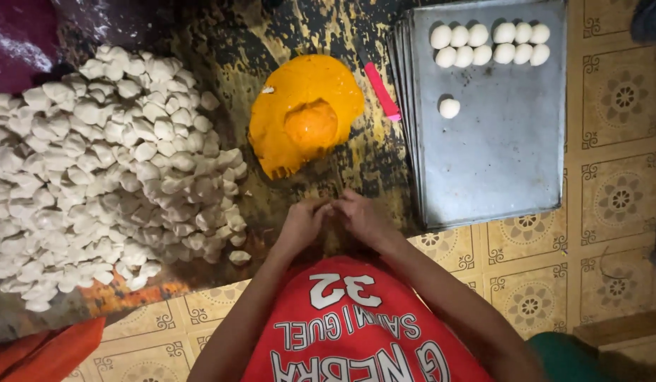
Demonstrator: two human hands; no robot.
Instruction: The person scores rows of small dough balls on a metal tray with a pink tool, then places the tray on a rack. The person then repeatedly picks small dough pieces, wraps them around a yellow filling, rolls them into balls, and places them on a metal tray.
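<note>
Hands [333,216] together, orange filling [305,113] — pink scraper [382,90]

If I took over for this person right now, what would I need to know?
Left hand and right hand: pressed together in front of the body, fingertips touching; whatever sits between them is hidden.
Dough pieces: big heap on the dark work surface, to the left.
Orange filling: mound just ahead of the hands.
Pink tool: lies beside the filling, by the trays.
Metal tray: top of a stack on the right.
Done: thirteen round white balls on the tray, twelve in rows, one apart.
Left: most of the tray is bare; the heap is large.
</note>
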